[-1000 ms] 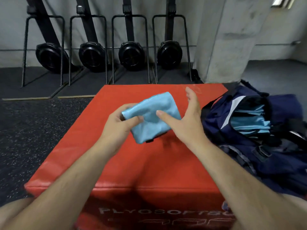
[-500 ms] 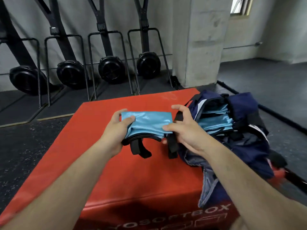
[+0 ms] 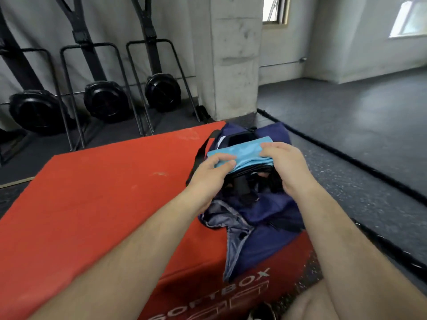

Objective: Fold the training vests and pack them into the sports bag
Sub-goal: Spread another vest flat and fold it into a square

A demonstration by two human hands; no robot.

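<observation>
While a row of black flywheel machines (image 3: 106, 105) stands against the grey wall at the far left, a red soft box (image 3: 92, 204) fills the lower left and middle of the view, with white lettering on its front face. The left hand (image 3: 208, 174) reaches in over the right part of the box and pinches the left end of a folded light-blue vest (image 3: 245, 153), thumb on top of the fabric and fingers tucked beneath it. The vest is held level between the two hands, directly over the open mouth of the navy sports bag (image 3: 265, 215); black trim and a black strap hang from its underside down toward the opening. Whether the vest touches the bag, I cannot tell. The right hand (image 3: 284, 162) clamps the right end of the vest, fingers curled over the top edge. Both hands are set apart, one at each end of the bundle. The sports bag lies on the right side of the box, its near end with pale grey lining slumping over the front corner. Behind the bag rises a concrete pillar (image 3: 235, 54). To the right, a thick black rope (image 3: 346, 158) lies across the dark speckled floor (image 3: 358, 112), and two windows (image 3: 411, 19) show in the upper right.
</observation>
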